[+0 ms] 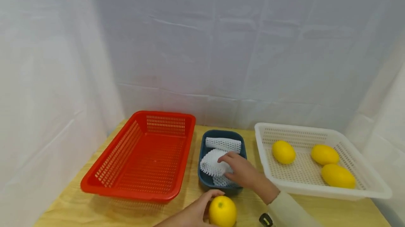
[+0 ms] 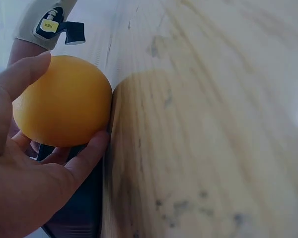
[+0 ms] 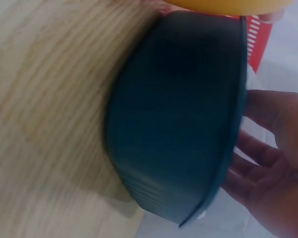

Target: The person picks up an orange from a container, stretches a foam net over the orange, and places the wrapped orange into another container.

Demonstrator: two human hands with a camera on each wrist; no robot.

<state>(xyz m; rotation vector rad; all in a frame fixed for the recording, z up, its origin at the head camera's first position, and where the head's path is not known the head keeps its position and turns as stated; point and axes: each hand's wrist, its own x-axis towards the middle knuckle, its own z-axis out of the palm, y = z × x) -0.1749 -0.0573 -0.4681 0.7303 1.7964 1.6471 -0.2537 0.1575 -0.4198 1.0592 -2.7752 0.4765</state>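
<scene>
My left hand (image 1: 202, 211) holds a yellow lemon (image 1: 223, 211) at the table's front, thumb on one side and fingers round the other. In the left wrist view the lemon (image 2: 64, 101) rests against the wooden tabletop. Over a dark blue bin (image 1: 202, 181), my right hand (image 1: 242, 170) reaches in with thumb and fingers apart, at a white foam fruit net (image 1: 211, 163). Another foam net (image 1: 223, 144) lies across the bin's far end. The right wrist view shows the bin's outer wall (image 3: 174, 109), which hides the right fingertips' contact.
A red basket (image 1: 152, 163) stands left of the bin. On the right, a white basket (image 1: 303, 186) contains three lemons, among them one lemon (image 1: 283, 152) at its left side. White sheeting (image 1: 196, 44) hangs behind and beside the wooden table (image 1: 68, 206).
</scene>
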